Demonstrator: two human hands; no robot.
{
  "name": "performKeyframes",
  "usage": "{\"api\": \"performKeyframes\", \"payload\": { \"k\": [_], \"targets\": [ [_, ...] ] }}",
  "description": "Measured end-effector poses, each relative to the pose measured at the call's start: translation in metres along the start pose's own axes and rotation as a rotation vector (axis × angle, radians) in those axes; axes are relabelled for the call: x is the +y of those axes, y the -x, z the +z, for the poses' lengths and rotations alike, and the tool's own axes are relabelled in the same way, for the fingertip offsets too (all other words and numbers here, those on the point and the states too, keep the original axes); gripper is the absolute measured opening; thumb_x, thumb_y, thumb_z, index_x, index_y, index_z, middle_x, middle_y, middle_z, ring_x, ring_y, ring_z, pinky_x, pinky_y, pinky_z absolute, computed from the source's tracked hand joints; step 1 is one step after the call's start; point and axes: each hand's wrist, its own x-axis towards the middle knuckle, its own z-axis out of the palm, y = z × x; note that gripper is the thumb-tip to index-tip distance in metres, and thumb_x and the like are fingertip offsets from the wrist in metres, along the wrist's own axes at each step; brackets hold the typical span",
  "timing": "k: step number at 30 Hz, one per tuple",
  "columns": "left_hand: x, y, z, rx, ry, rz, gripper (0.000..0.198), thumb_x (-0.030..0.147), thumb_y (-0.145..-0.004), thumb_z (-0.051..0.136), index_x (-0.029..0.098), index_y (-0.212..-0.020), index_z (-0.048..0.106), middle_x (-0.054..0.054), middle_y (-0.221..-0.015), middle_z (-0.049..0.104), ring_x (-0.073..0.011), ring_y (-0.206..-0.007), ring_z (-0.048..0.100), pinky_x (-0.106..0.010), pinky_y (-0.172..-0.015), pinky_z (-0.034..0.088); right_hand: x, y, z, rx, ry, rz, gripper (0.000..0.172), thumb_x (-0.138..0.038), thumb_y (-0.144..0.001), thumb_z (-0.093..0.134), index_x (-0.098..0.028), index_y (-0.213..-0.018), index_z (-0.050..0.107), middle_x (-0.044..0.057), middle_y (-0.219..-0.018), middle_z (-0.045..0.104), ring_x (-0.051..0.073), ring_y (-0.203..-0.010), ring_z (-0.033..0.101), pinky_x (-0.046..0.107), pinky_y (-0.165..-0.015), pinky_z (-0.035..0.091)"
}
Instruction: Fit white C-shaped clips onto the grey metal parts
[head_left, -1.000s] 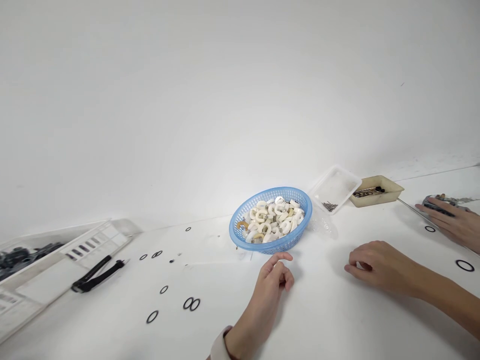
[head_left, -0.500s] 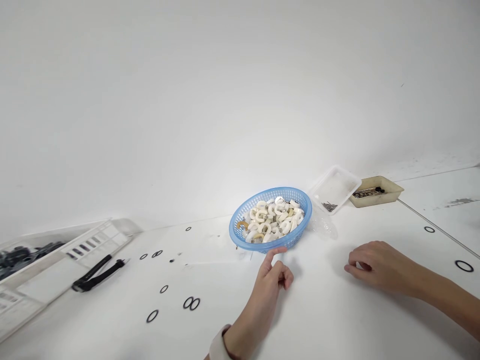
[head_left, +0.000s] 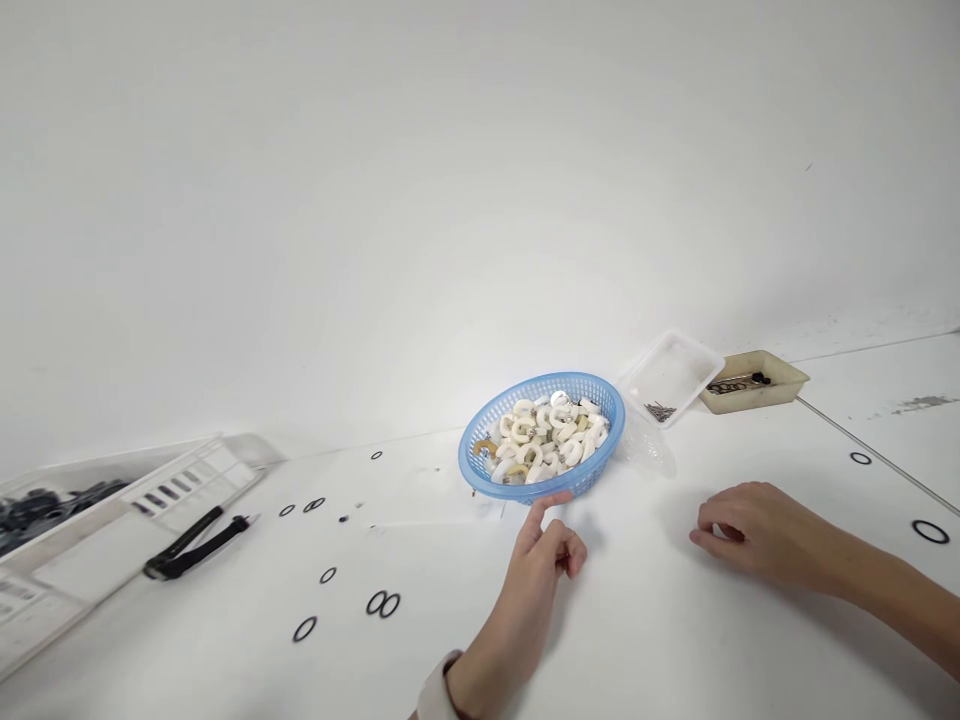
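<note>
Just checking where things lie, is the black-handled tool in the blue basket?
No, the black-handled tool lies well to the left of the blue basket.

A white table [head_left: 637, 620] carries a blue basket [head_left: 517, 492] and scattered black rings [head_left: 383, 604].

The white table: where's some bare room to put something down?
One bare patch lies between the left hand and the right hand. Another lies between the paired black rings and the left hand. It's crowded at the back, where the blue basket, white tray and tan box bunch together, and at the far left, with the pliers and white panel.
</note>
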Motion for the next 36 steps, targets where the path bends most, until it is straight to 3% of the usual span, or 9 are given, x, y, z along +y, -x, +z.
{"api": "performKeyframes", "payload": {
  "k": [7, 15, 29, 36],
  "targets": [
    [-0.0037, -0.0056, -0.0022, -0.002, -0.014, 0.021, 0.044, 0.029, -0.075, 0.056, 0.018, -0.118, 0.053, 0.006, -0.055, 0.054, -0.0154, -0.06, 0.042, -0.027, -0.065, 0.034, -0.0002, 0.0006, -0.001, -0.021, 0.01, 0.015, 0.036, -0.026, -0.097, 0.042, -0.02, -0.066, 0.025, -0.004, -0.058, 0.033, 0.014, -0.057, 0.028, 0.03, -0.057, 0.022],
    [0.0007, -0.0092, 0.0023, 0.046, -0.049, 0.02, 0.052, 0.039, -0.064, 0.054, 0.018, -0.111, 0.049, 0.007, -0.05, 0.052, -0.0149, -0.057, 0.038, -0.027, -0.062, 0.029, -0.0034, 0.0003, -0.0047, -0.036, 0.01, 0.03, 0.036, -0.027, -0.097, 0.042, -0.02, -0.066, 0.025, -0.004, -0.059, 0.032, 0.014, -0.057, 0.028, 0.03, -0.057, 0.022],
    [0.0043, -0.007, 0.0041, 0.081, -0.022, 0.002, 0.044, 0.042, -0.06, 0.053, 0.024, -0.099, 0.045, 0.009, -0.047, 0.047, -0.0157, -0.058, 0.036, -0.028, -0.063, 0.03, -0.002, 0.0003, -0.0029, -0.041, 0.011, 0.027, 0.035, -0.028, -0.098, 0.04, -0.02, -0.066, 0.028, -0.003, -0.06, 0.038, 0.015, -0.058, 0.032, 0.03, -0.058, 0.024],
    [0.0033, -0.0074, 0.0038, 0.083, -0.016, -0.005, 0.046, 0.041, -0.06, 0.054, 0.022, -0.102, 0.049, 0.008, -0.049, 0.049, -0.016, -0.058, 0.037, -0.028, -0.062, 0.031, -0.0018, -0.0004, -0.0035, -0.038, 0.019, 0.03, 0.035, -0.027, -0.096, 0.041, -0.02, -0.065, 0.026, -0.003, -0.058, 0.034, 0.014, -0.057, 0.028, 0.03, -0.058, 0.023]
  ]
}}
